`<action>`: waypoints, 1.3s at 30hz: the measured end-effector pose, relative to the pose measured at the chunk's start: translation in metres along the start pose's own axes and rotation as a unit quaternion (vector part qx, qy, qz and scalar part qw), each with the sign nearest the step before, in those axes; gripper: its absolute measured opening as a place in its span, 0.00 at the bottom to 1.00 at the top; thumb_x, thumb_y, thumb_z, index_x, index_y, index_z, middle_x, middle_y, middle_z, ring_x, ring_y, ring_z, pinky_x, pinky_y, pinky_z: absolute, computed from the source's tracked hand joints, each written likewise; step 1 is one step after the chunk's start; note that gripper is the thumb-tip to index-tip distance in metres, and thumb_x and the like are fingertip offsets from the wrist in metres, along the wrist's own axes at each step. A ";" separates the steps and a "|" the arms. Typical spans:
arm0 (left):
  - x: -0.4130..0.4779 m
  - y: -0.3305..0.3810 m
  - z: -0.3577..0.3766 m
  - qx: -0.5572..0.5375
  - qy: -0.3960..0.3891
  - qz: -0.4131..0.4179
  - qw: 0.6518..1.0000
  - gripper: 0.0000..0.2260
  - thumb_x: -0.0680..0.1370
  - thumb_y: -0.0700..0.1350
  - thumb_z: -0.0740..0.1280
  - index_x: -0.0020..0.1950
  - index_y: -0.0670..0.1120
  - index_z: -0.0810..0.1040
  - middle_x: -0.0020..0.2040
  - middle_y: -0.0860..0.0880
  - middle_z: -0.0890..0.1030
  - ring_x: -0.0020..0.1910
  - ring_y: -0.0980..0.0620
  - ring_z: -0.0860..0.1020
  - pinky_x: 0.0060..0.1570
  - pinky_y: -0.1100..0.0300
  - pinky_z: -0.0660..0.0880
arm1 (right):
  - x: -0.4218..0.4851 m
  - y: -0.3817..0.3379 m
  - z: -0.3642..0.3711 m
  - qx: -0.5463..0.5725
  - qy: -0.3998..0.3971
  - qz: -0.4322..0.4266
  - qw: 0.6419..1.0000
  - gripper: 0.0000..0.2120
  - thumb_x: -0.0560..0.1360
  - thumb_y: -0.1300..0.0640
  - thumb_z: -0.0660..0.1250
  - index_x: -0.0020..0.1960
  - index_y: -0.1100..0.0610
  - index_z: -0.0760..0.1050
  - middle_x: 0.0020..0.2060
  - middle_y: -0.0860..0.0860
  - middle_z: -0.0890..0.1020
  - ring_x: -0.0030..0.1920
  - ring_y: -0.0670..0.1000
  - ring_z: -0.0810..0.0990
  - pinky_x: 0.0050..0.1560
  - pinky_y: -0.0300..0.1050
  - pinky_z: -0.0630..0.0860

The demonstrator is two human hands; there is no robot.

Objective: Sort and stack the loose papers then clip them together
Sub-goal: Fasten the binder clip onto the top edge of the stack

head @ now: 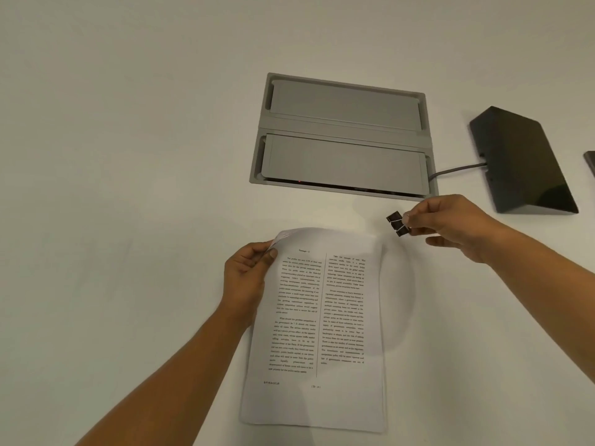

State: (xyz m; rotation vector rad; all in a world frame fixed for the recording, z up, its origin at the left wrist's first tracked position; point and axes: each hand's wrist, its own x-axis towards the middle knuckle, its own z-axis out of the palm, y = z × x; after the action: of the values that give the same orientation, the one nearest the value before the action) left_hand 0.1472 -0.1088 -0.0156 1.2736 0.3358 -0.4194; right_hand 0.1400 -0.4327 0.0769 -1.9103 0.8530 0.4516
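White table bears stacked two-column papers, corner lifted.

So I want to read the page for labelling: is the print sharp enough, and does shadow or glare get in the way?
Head view: the print on the papers is soft, columns show but words cannot be read; the binder clips pinched by the right hand look smeared; a faint curved shadow falls on the table right of the sheets; no glare on the page.
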 end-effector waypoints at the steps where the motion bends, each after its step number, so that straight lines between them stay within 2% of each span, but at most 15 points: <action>1: 0.000 0.000 0.000 -0.001 -0.001 -0.001 1.000 0.06 0.77 0.34 0.68 0.48 0.44 0.83 0.40 0.48 0.87 0.39 0.50 0.85 0.40 0.57 0.83 | -0.004 -0.006 0.006 0.000 -0.018 -0.011 1.000 0.11 0.72 0.59 0.74 0.49 0.65 0.80 0.47 0.56 0.86 0.49 0.53 0.84 0.45 0.45 0.77; 4: -0.001 0.001 0.000 -0.005 -0.003 -0.005 1.000 0.07 0.77 0.34 0.68 0.47 0.44 0.83 0.40 0.48 0.87 0.39 0.50 0.85 0.40 0.57 0.83 | -0.014 -0.022 0.027 -0.012 -0.039 -0.062 0.997 0.09 0.71 0.61 0.74 0.46 0.67 0.79 0.48 0.58 0.86 0.50 0.55 0.85 0.45 0.46 0.79; 7: 0.000 0.000 -0.001 0.000 -0.002 -0.008 1.000 0.07 0.77 0.35 0.69 0.47 0.45 0.84 0.42 0.47 0.87 0.41 0.49 0.85 0.42 0.55 0.82 | -0.022 -0.037 0.049 -0.034 -0.040 -0.114 0.992 0.06 0.70 0.63 0.75 0.44 0.61 0.79 0.45 0.57 0.86 0.45 0.53 0.85 0.40 0.41 0.81; 11: 0.000 -0.001 -0.001 -0.002 -0.002 -0.013 1.000 0.07 0.77 0.35 0.69 0.47 0.45 0.84 0.42 0.47 0.87 0.42 0.49 0.85 0.44 0.54 0.83 | -0.027 -0.051 0.069 -0.054 -0.082 -0.129 0.987 0.17 0.67 0.61 0.78 0.54 0.55 0.79 0.44 0.51 0.87 0.45 0.49 0.85 0.41 0.40 0.76; 13: 0.000 -0.001 -0.001 -0.004 -0.003 -0.013 1.000 0.06 0.77 0.35 0.69 0.48 0.44 0.84 0.42 0.47 0.87 0.41 0.49 0.85 0.43 0.54 0.83 | -0.027 -0.056 0.076 -0.085 -0.092 -0.140 0.982 0.18 0.66 0.60 0.79 0.53 0.55 0.80 0.44 0.50 0.87 0.45 0.49 0.86 0.41 0.40 0.76; 19: 0.000 -0.001 -0.002 0.003 -0.008 -0.004 1.000 0.06 0.77 0.35 0.69 0.49 0.43 0.83 0.42 0.48 0.87 0.41 0.50 0.86 0.41 0.57 0.83 | -0.029 -0.072 0.087 -0.206 -0.059 -0.224 0.951 0.19 0.62 0.55 0.82 0.50 0.54 0.82 0.42 0.44 0.83 0.43 0.43 0.82 0.41 0.31 0.77; 22: 0.000 -0.002 -0.002 0.003 -0.008 -0.004 1.000 0.06 0.77 0.35 0.68 0.50 0.43 0.83 0.42 0.48 0.87 0.41 0.50 0.86 0.41 0.56 0.83 | -0.027 -0.073 0.089 -0.216 -0.034 -0.266 0.939 0.17 0.63 0.57 0.81 0.51 0.56 0.83 0.41 0.47 0.84 0.43 0.44 0.83 0.46 0.34 0.79; 25: 0.000 -0.002 -0.003 0.004 -0.010 -0.005 1.000 0.06 0.78 0.35 0.68 0.51 0.42 0.82 0.43 0.47 0.87 0.41 0.50 0.86 0.42 0.55 0.84 | -0.024 -0.073 0.091 -0.238 -0.042 -0.297 0.924 0.14 0.65 0.60 0.79 0.50 0.57 0.84 0.43 0.48 0.84 0.41 0.42 0.82 0.47 0.35 0.80; 30: -0.001 -0.002 -0.001 0.007 -0.011 -0.007 1.000 0.06 0.78 0.35 0.68 0.50 0.42 0.83 0.42 0.48 0.87 0.41 0.49 0.86 0.43 0.54 0.84 | -0.018 -0.074 0.094 -0.280 -0.064 -0.318 0.903 0.09 0.68 0.61 0.78 0.47 0.57 0.84 0.44 0.46 0.84 0.39 0.40 0.82 0.48 0.37 0.80; 36: -0.001 -0.002 -0.001 0.009 -0.011 -0.008 1.000 0.07 0.78 0.34 0.68 0.48 0.44 0.83 0.41 0.49 0.88 0.40 0.51 0.86 0.40 0.57 0.84 | -0.008 -0.076 0.100 -0.310 -0.073 -0.322 0.892 0.09 0.69 0.61 0.77 0.48 0.59 0.84 0.47 0.50 0.87 0.42 0.44 0.84 0.50 0.40 0.81; 39: -0.001 -0.002 -0.001 0.014 -0.009 -0.009 1.000 0.07 0.77 0.35 0.69 0.48 0.45 0.83 0.41 0.50 0.88 0.39 0.51 0.86 0.39 0.57 0.83 | -0.003 -0.078 0.101 -0.317 -0.077 -0.320 0.889 0.09 0.68 0.60 0.77 0.48 0.59 0.84 0.47 0.51 0.87 0.41 0.43 0.83 0.49 0.36 0.79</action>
State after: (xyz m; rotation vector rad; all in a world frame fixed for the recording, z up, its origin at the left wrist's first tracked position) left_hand 0.1455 -0.1078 -0.0173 1.2934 0.3282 -0.4519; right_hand 0.1994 -0.3200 0.0800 -2.5567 -0.0952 0.4923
